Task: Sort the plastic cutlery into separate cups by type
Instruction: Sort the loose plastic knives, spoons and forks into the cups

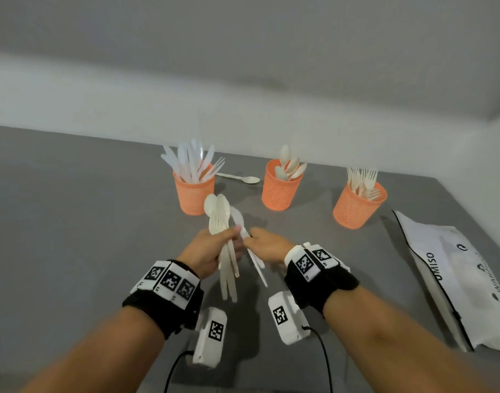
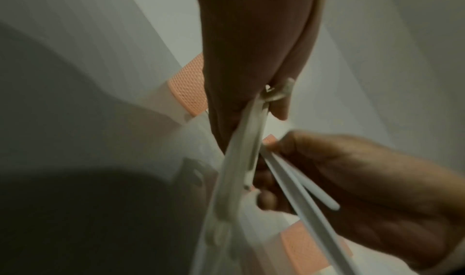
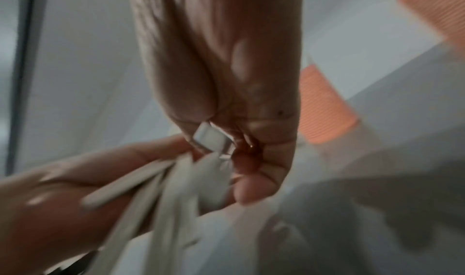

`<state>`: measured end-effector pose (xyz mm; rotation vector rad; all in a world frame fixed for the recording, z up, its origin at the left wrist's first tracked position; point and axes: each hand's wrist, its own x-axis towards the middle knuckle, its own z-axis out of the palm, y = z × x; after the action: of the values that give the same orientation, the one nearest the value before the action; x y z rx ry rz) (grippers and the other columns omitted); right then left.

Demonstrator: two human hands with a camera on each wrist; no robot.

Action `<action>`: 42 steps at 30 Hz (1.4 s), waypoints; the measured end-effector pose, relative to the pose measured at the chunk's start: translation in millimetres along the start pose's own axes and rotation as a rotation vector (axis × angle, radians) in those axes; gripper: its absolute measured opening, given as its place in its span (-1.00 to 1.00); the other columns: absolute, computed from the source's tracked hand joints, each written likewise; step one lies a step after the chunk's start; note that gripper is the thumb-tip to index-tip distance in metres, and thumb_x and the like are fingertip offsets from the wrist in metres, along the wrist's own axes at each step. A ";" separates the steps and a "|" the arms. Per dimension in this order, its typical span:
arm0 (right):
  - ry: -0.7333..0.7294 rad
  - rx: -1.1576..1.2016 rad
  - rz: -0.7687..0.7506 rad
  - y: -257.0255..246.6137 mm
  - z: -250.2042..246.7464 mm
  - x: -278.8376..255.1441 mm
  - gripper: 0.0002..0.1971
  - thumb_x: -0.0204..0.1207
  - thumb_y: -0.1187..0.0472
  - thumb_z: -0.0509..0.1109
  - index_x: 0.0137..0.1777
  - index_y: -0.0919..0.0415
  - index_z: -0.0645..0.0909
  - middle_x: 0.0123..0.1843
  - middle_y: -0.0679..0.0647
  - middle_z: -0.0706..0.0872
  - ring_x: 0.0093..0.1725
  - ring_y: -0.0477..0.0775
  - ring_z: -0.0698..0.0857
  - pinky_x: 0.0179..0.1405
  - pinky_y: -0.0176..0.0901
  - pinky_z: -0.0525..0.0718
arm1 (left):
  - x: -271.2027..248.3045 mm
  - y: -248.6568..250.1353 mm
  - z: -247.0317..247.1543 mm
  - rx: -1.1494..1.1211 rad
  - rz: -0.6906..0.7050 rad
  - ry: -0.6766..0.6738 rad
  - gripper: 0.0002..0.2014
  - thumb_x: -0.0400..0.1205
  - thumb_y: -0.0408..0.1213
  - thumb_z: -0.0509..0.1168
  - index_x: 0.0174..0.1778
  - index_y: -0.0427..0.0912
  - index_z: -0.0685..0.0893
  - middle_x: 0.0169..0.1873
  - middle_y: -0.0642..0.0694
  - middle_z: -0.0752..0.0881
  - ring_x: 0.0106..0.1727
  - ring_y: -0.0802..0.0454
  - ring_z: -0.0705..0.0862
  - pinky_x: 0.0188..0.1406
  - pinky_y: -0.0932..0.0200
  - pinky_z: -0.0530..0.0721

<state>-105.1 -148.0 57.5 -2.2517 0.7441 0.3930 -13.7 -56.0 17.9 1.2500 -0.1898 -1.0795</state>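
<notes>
Gripping a mixed bundle (image 1: 224,245) upright in my left hand (image 1: 212,248) so its heads fan out, I am pinching one translucent piece (image 1: 243,231) with my right hand (image 1: 267,245), freeing it above the three orange cups (image 1: 277,191).

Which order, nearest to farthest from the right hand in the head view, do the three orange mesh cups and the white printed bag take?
From the right hand:
1. Orange mesh cup of spoons, middle, straight ahead.
2. Orange mesh cup of knives, left; too close to call against the first.
3. Orange mesh cup of forks, right.
4. White printed bag, far right table edge.
</notes>
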 end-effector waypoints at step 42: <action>0.296 -0.346 0.071 -10.8 -53.3 200.5 -0.53 0.64 0.35 0.11 0.55 0.34 0.22 0.51 0.31 0.42 0.46 0.28 0.46 0.43 0.01 0.40 | -21.9 54.1 -59.3 0.066 0.122 0.182 -0.78 0.57 -0.52 0.27 0.12 -0.26 0.58 -0.12 -0.14 0.81 -0.40 0.11 0.74 -0.37 0.25 0.73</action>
<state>62.4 -259.2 5.1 -2.6518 0.9705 0.2366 43.1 -4.4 50.2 1.3710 -0.1616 -0.8555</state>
